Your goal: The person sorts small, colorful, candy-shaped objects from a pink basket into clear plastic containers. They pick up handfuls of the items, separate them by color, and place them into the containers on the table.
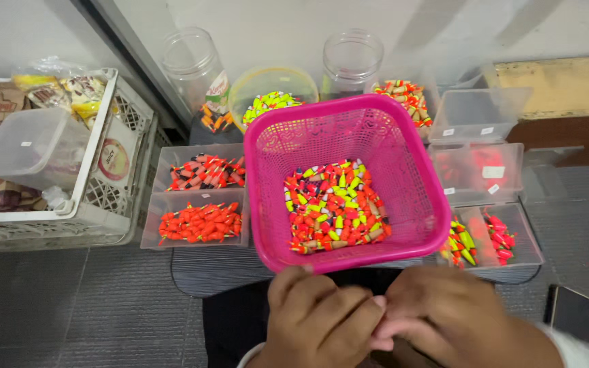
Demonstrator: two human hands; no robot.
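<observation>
Pink basket sits at the centre of the view, directly at 12 o'clock from both hands, its near rim just beyond the knuckles. It is a square mesh basket of plastic, and its floor carries a heap of small fishing floats in red, orange, yellow-green and tan.

Left hand lies at 6 o'clock of the basket, fingers curled inward. Right hand lies at 5 o'clock of the basket, fingers likewise curled. The fingertips of the two hands meet between them, pinched close together; whether a float is held in that pinch cannot be told, since the fingers cover the spot.

At 9 o'clock of the basket stand two clear trays: the farther tray holds red-and-black floats, the nearer tray holds orange-red floats. At 3 o'clock are further clear lidded boxes; the nearest one, at 4 o'clock, holds a few red and yellow floats. At 11 to 1 o'clock stand two clear jars and a round tub of yellow-green floats. A white crate stands at far 9 o'clock. A dark phone lies at 3 o'clock of the right hand.
</observation>
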